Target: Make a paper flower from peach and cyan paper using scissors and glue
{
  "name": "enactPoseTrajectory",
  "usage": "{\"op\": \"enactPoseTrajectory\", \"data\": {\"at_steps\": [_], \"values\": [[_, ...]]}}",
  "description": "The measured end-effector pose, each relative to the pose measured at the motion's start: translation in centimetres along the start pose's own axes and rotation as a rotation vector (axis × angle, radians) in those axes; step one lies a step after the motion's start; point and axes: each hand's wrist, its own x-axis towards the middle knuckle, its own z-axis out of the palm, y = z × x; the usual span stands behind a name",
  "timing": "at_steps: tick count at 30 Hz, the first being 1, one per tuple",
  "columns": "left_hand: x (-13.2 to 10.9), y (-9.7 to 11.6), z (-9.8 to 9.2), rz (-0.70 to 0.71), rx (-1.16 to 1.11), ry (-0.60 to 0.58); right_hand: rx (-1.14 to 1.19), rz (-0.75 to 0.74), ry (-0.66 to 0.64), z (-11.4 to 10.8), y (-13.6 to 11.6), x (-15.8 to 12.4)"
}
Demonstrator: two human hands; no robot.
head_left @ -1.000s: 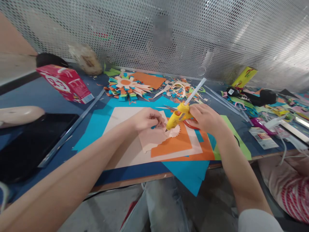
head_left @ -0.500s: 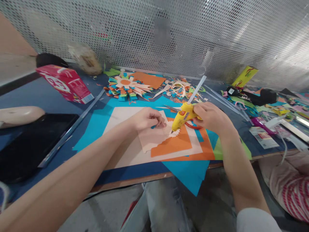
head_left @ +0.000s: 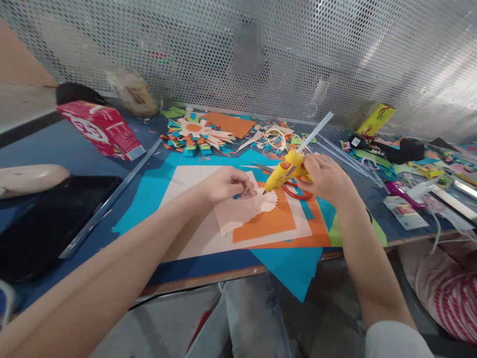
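Note:
My right hand (head_left: 325,180) is wrapped round a yellow glue gun (head_left: 286,171), with a clear glue stick (head_left: 316,131) jutting from its back end. The gun's nozzle points down and left, at the upper edge of a small pale, round paper cutout (head_left: 267,202) with a serrated rim. From the left, my left hand (head_left: 231,184) pinches the cutout's left edge between closed fingers. Under it lie a torn-edged pale sheet (head_left: 233,216) and an orange sheet (head_left: 263,229). Scissors with red handles (head_left: 298,195) lie partly hidden behind the glue gun.
At the back sit a layered paper flower (head_left: 194,128) and paper scraps (head_left: 278,138). To the left are a red drink carton (head_left: 100,128) and a black tablet-like slab (head_left: 48,223). A perforated metal screen (head_left: 208,54) rises behind; a purple-and-white glue gun (head_left: 404,193) lies right.
The glue gun's nozzle has moved up and slightly left over the cutout, and its glue stick leans further right. My left hand stays in place.

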Motion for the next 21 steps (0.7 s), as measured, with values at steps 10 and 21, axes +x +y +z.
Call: {"op": "enactPoseTrajectory", "data": {"at_steps": [10,21], "values": [[0.02,0.04,-0.02,-0.004,0.005,0.001,-0.008,-0.088,-0.032,0.81,-0.85,0.43],[0.04,0.08,0.05,-0.019,-0.018,-0.003,0.022,-0.082,-0.077,0.38,-0.51,0.22]]}}
